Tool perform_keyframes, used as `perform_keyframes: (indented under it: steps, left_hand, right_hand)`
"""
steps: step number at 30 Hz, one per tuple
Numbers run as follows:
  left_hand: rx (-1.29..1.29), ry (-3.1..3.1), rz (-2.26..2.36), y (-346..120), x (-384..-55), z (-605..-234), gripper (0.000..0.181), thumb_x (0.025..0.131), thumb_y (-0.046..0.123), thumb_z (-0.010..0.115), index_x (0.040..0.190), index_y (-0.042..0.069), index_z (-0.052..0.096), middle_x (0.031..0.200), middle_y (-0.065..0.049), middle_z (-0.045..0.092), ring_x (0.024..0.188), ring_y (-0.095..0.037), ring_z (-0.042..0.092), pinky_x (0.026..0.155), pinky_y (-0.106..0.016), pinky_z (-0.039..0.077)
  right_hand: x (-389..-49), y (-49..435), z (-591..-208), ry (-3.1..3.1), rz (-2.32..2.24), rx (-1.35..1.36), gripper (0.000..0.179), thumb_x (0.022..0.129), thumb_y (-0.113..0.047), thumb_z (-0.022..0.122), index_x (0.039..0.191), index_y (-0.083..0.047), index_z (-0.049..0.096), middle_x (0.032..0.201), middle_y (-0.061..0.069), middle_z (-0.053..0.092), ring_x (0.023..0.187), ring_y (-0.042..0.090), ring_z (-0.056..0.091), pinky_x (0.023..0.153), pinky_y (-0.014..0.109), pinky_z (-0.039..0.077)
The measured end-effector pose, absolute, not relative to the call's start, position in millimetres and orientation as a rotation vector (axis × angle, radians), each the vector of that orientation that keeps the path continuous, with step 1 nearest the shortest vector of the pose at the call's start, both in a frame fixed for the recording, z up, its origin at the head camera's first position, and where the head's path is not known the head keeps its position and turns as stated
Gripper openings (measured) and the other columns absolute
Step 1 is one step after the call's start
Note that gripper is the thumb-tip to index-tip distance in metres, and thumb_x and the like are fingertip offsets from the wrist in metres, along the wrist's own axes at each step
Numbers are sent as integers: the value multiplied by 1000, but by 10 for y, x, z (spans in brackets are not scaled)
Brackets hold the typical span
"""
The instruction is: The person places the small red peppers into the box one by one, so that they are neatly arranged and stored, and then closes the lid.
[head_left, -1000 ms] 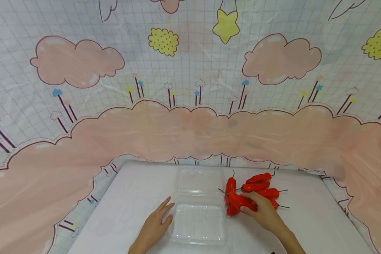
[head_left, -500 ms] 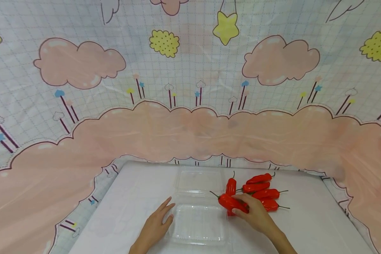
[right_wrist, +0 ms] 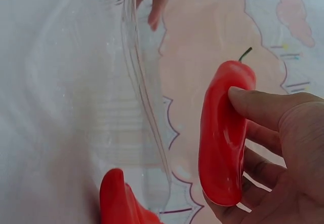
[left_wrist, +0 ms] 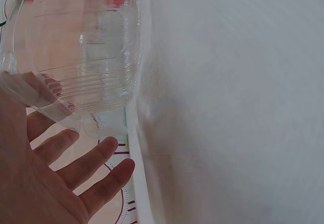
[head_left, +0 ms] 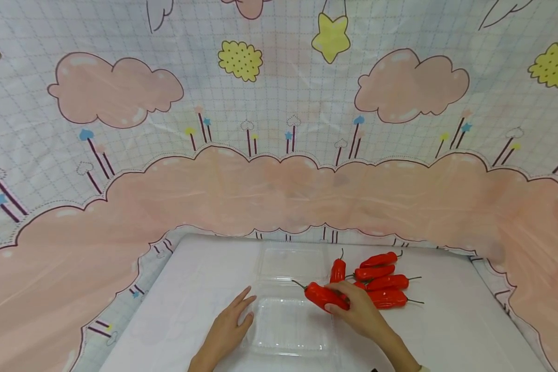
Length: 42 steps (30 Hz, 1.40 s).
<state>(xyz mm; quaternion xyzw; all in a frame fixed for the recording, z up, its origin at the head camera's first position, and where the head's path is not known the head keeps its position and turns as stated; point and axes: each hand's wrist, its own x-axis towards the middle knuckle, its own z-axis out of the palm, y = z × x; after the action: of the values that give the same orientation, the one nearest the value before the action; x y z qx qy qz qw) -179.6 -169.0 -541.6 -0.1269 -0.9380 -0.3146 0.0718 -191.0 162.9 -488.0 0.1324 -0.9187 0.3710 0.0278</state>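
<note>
My right hand (head_left: 359,309) grips a red pepper (head_left: 322,295) with a thin green stem, held over the right edge of the clear plastic container (head_left: 290,351). In the right wrist view the thumb presses one side of this pepper (right_wrist: 223,138) and the fingers curl behind it. The container lies unfolded, its lid (head_left: 293,262) on the far side. My left hand (head_left: 225,330) is beside the container's left edge, fingers spread. Seen in the left wrist view, those fingers (left_wrist: 86,168) are relaxed and grip nothing; the thumb side is partly behind the clear plastic.
Several more red peppers (head_left: 389,282) lie in a loose group right of the container, one upright-lying pepper (head_left: 338,270) close to the lid. All rest on a white table (head_left: 451,320). Behind stands a patterned cloth backdrop (head_left: 279,196) with clouds and stars.
My right hand has carried the pepper leftward from the group to the container's right edge, uncovering peppers behind it. The left hand has stayed in place.
</note>
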Motion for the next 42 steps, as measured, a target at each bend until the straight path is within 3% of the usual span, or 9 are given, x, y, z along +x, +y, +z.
perform_keyframes:
  steps: [19,28,42]
  left_hand:
    - [-369,-2816,-928,-1682,-1806,-5420,41,95,19,61,135,14,59,155,-2,43,127,-36,57,99,-56,49]
    - [-360,-2805,-921,-1673,-1818,-5434,41,94,19,62,135,15,60,154,-1,44,127,-34,58,98,-55,50]
    - [-348,-2815,-920,-1665,-1822,-5427,41,94,19,62,135,15,60,154,1,45,127,-32,58,99,-54,50]
  right_hand:
    - [-1912,1279,-4900,-2859,1301,559,47,83,-34,77,126,-18,65,116,-3,69,100,14,60,78,22,53]
    - [-1886,1160,-4935,-2920,1369,591,48,82,-31,79,126,-15,65,112,-2,69,98,15,60,78,29,56]
    - [-1892,1047,-5015,-3052,1323,681,42,80,-26,80,119,-14,69,100,-4,71,88,10,59,76,29,55]
